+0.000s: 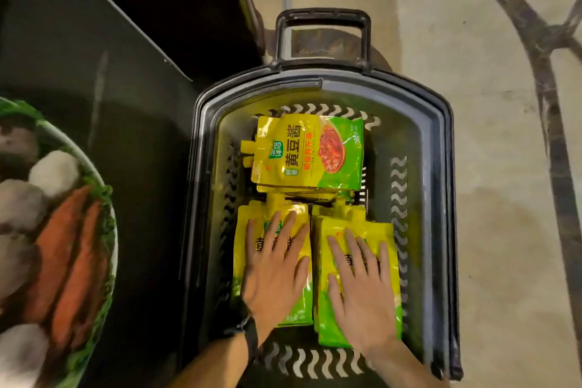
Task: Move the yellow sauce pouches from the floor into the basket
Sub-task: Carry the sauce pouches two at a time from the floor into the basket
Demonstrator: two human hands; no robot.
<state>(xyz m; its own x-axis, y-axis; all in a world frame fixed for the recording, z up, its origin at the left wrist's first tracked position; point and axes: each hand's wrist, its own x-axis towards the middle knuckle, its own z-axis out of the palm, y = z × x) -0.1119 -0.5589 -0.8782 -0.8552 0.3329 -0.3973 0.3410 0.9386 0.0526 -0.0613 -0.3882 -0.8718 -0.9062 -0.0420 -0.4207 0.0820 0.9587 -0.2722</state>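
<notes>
A dark grey plastic basket point(441, 167) with a raised handle stands on the floor. Inside lie yellow and green sauce pouches with spouts. One stack point(310, 154) fills the far half, lying sideways with its label up. Two more stacks lie side by side in the near half. My left hand point(274, 264) rests flat with spread, straight fingers on the near left stack point(242, 242). My right hand point(359, 280) lies flat in the same way on the near right stack point(330, 334). No pouch is visible on the floor.
A dark panel point(94, 88) runs along the basket's left side, carrying a printed picture of a plate of food point(53, 230). Beige patterned floor point(504, 135) with dark curved lines spreads to the right and beyond the basket handle point(322, 14).
</notes>
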